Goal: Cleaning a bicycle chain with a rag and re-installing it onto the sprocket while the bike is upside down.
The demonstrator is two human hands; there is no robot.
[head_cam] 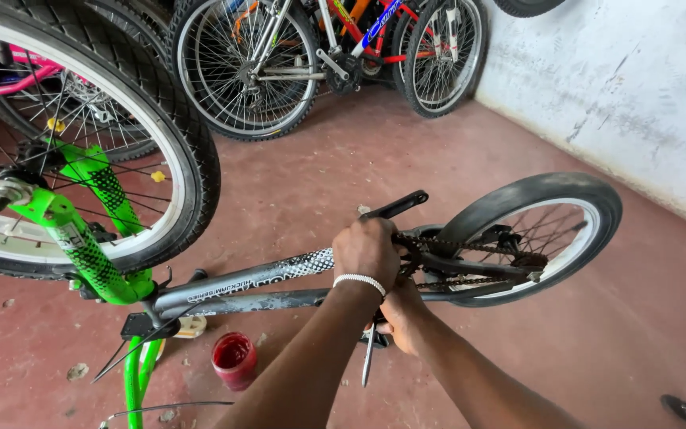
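Observation:
A small bicycle lies upside down on the red floor, with a grey frame [248, 282], a green fork [81, 238] and a chain [470, 246]. My left hand [367, 250], with a white bead bracelet on its wrist, is closed over the crank hub where the black crank arm [397, 205] sticks up. Just below the frame, my right hand [402, 318] holds a thin metal tool [368, 361] that points down toward the floor.
The small rear wheel [537, 234] stands at the right and the large front wheel [81, 135] fills the left. A red pot of grease [234, 359] sits on the floor under the frame. Several parked bicycles [319, 56] line the back by a white wall [621, 87].

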